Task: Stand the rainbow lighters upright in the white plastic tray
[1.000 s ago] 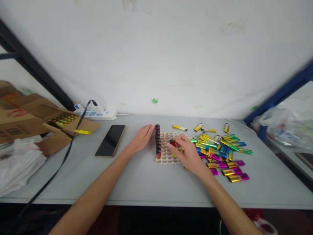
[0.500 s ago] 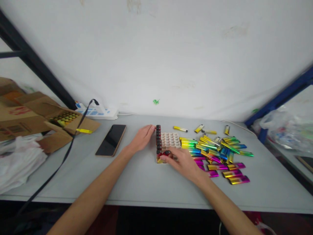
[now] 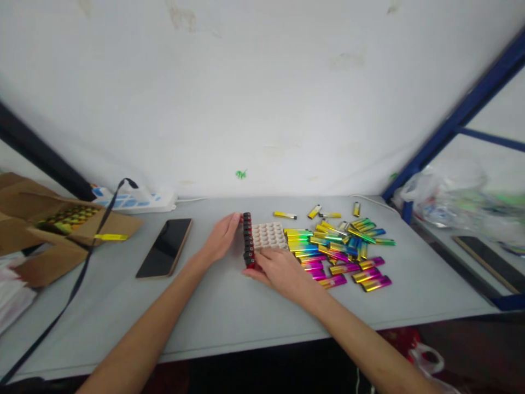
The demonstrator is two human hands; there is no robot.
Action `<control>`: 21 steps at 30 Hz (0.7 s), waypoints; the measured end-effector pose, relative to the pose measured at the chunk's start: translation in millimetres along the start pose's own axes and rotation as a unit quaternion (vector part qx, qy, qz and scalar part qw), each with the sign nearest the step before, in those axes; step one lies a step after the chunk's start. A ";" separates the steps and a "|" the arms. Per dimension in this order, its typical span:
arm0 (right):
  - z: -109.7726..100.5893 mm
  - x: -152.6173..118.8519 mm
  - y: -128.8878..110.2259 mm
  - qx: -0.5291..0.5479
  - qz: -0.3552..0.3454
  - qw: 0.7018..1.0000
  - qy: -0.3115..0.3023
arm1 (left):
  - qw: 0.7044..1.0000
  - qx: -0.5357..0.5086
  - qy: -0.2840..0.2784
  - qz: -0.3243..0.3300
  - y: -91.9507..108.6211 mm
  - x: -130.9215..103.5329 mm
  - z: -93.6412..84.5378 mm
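Observation:
A white tray with rows of round holes (image 3: 269,234) lies on the grey table. Along its left edge stands a row of lighters with black tops (image 3: 248,235). My left hand (image 3: 222,236) is beside the tray's far left corner, its fingertips against the far end of that row. My right hand (image 3: 279,271) reaches over the tray's near part, its fingers closed at the near end of the row; what they hold, if anything, is hidden. Shiny multicoloured lighters (image 3: 340,246) lie in a loose pile right of the tray.
A black phone (image 3: 164,247) lies on the left, with a power strip (image 3: 151,202) behind it. An open cardboard box (image 3: 45,241) and a dark strap (image 3: 88,262) are further left. Plastic bags (image 3: 443,191) are at the right.
The view has swung right, so the table's things appear further left. My right hand has moved against the near end of the row, and the dark-topped lighter by its fingers no longer shows separately.

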State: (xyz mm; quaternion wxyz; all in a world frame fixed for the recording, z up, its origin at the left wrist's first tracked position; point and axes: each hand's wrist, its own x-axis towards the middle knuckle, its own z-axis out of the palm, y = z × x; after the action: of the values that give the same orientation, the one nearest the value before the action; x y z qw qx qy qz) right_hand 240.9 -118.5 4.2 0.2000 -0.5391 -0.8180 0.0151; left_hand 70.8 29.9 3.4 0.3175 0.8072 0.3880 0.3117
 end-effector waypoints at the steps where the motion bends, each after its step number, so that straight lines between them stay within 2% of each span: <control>1: -1.7 0.2 0.7 0.013 -0.006 1.000 -0.001 | 1.000 0.003 0.002 0.001 0.6 0.4 -0.2; 4: -15.0 -2.1 11.1 0.073 -0.011 0.997 0.012 | 1.000 0.010 0.003 0.003 2.0 1.4 -0.8; 6: -29.5 -6.2 29.0 0.103 0.031 0.994 0.033 | 1.000 0.014 0.001 0.004 2.7 1.7 -1.0; 9: -50.8 -11.1 73.3 0.091 0.123 0.986 0.070 | 1.000 0.020 -0.002 0.004 3.4 1.5 -0.9; 11: -58.8 -8.0 106.9 0.051 0.152 0.985 0.057 | 1.000 0.028 -0.002 0.002 3.5 1.5 -0.5; 13: -59.2 2.7 134.6 0.017 0.168 0.985 0.021 | 0.999 0.039 -0.002 -0.002 3.4 1.6 -0.1; 15: -52.9 18.5 151.6 -0.021 0.176 0.984 -0.018 | 0.999 0.044 -0.002 -0.006 3.3 1.7 0.0; 18: -39.0 41.8 159.0 -0.059 0.188 0.978 -0.064 | 1.000 0.030 -0.005 -0.004 3.6 0.9 -0.8; 21: -32.4 53.6 157.5 -0.063 0.195 0.976 -0.072 | 1.000 0.010 -0.006 0.002 4.5 -0.6 -2.1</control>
State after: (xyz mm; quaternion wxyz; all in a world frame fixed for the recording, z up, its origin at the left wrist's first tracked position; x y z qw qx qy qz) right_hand 371.9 -11.2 12.8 0.0996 -0.6970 -0.7090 0.0406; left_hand 70.8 27.8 8.0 0.3111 0.8128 0.3876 0.3038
